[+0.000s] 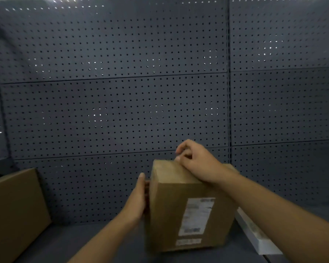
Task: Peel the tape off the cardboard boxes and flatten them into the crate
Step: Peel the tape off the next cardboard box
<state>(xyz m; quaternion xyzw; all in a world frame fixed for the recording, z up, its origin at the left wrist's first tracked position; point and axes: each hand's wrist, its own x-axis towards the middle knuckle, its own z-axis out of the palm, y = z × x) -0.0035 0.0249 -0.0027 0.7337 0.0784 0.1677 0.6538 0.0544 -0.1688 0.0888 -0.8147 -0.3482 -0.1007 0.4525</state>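
A closed brown cardboard box (pixel 171 209) with white shipping labels on its front stands upright on the grey surface, low in the middle of the view. My left hand (pixel 138 196) lies flat against its left side with straight fingers. My right hand (pixel 196 160) rests on the box's top, its fingers curled at the far top edge where the tape strip ends; the image is too blurred to show whether they pinch the tape. No crate is in view.
A second brown cardboard box (pixel 15 209) stands at the lower left. A long white flat object (pixel 254 234) lies on the surface to the right of the box. A dark grey pegboard wall (pixel 122 101) fills the background close behind.
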